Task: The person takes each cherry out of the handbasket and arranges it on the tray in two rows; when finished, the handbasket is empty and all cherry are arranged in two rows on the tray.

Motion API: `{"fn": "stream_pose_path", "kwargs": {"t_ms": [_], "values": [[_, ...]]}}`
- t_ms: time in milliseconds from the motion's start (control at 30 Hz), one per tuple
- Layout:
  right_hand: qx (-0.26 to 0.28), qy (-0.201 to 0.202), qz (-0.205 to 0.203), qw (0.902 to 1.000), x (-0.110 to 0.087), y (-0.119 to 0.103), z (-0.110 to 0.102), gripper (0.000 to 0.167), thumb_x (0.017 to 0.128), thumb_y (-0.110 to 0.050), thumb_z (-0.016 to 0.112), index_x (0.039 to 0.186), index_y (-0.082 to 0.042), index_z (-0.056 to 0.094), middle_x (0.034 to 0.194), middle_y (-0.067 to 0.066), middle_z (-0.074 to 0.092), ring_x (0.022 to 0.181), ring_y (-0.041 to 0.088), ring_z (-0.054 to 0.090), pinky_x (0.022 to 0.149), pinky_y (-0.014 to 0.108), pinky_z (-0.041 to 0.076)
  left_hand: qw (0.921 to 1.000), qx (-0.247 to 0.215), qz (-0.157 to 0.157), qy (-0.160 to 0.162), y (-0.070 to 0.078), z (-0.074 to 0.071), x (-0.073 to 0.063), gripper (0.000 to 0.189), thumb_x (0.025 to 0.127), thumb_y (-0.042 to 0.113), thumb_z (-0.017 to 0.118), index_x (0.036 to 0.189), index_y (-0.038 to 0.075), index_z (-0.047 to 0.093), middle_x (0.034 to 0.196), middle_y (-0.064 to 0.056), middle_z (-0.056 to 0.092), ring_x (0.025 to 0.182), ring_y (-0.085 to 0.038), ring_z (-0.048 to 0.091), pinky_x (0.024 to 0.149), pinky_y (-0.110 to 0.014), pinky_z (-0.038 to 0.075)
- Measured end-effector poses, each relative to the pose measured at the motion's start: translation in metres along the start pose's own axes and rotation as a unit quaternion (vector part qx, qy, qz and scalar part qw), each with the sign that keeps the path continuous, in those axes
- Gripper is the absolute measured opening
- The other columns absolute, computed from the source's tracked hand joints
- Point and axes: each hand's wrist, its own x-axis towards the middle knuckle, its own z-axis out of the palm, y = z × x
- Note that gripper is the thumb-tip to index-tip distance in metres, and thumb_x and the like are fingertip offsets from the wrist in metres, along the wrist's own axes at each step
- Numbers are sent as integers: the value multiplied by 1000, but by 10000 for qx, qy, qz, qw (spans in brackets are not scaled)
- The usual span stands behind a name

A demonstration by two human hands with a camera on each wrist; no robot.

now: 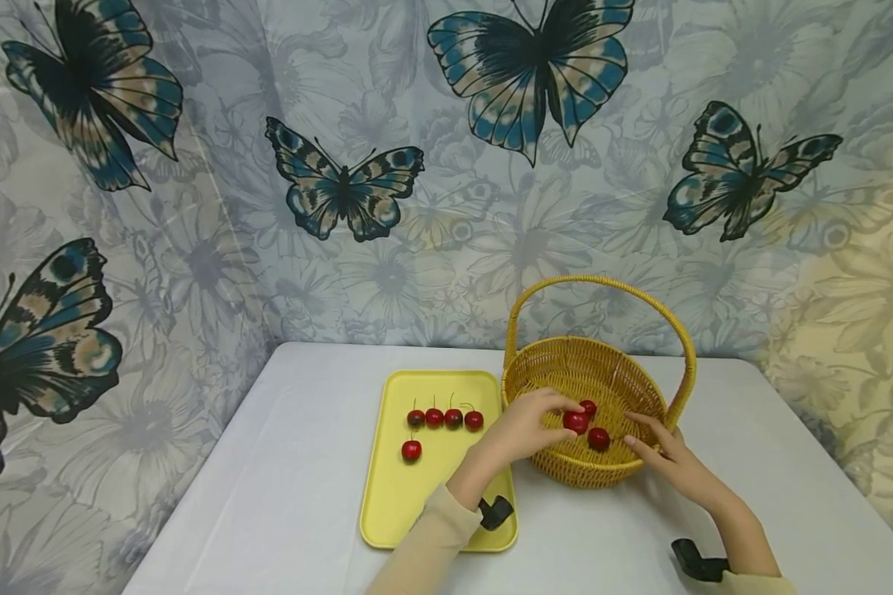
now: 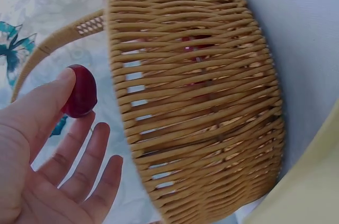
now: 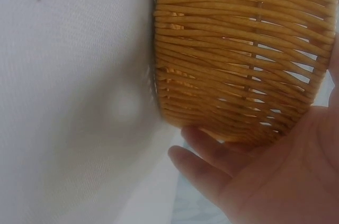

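My left hand pinches a dark red cherry between thumb and fingertips, over the opening of the wicker basket. In the left wrist view the other fingers are spread, close to the basket's woven side. Inside the basket lie a cherry at the front and another cherry partly hidden behind the held one. On the basket's right side, my right hand grips the rim, with fingertips reaching over it. The right wrist view shows other fingers against the outside of the weave.
Left of the basket lies a yellow tray with a row of several stemmed cherries and a single cherry in front of them. The basket's tall handle arches above. White cloth covers the table, before a butterfly-patterned backdrop.
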Motion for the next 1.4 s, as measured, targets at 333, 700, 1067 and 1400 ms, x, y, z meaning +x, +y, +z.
{"fn": "stream_pose_path", "kwargs": {"t_ms": [333,700,1067,1400], "values": [[-42,4,-54,10000,0,-1,0,54,98,-31,44,143,-6,27,141,37,10,126,58,9,80,76,27,9991,-372,-41,209,4,-16,-25,31,86,32,65,116,25,63,111,11,59,105,-4,55,88,-18,45],[-91,20,-50,9999,-1,-1,-1,54,98,-32,43,143,-6,27,139,38,11,125,58,12,80,75,30,9991,-348,-160,182,-2,-24,-49,30,86,33,65,116,26,63,111,14,60,106,-4,54,90,-21,45],[-88,55,-119,9999,-1,-1,-2,54,99,-32,43,143,-5,27,139,39,13,123,55,15,78,72,34,9981,-257,-443,345,-19,-31,-74,29,85,30,67,114,26,63,111,14,60,106,-5,55,93,-24,44],[-60,44,-116,9999,-2,-2,-1,54,99,-31,43,143,-6,27,139,38,14,122,54,16,76,69,36,9958,-150,-844,327,-39,-36,-94,29,83,30,69,112,28,64,111,14,60,108,-9,53,95,-30,44]]}}
